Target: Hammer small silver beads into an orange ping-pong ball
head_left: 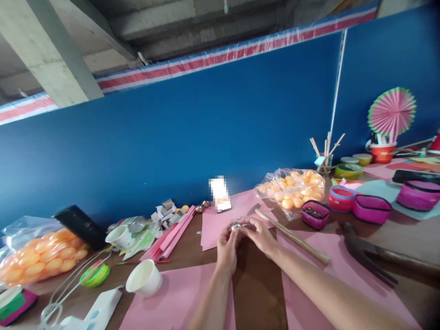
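My left hand (227, 243) and my right hand (257, 233) meet above the brown table. Between their fingertips they pinch a small shiny silver object (236, 226), round-looking but too small and blurred to name surely. Just right of my right hand lies a tool with a long pale wooden handle (295, 237), its grey head beyond the fingers. Behind the hands a pink paper sheet (209, 231) carries a phone-like device (224, 207) with a blurred-out screen. Several shiny round metal pieces (199, 208) sit beside that sheet.
A claw hammer (354, 247) lies at right near a pink pouch (315, 215) of small dark bits. Bags of orange balls (292, 185) stand at both sides. At left are a white cup (144, 277), folded pink strips (172, 233) and a power strip (103, 309). A blue partition (206, 128) closes the back.
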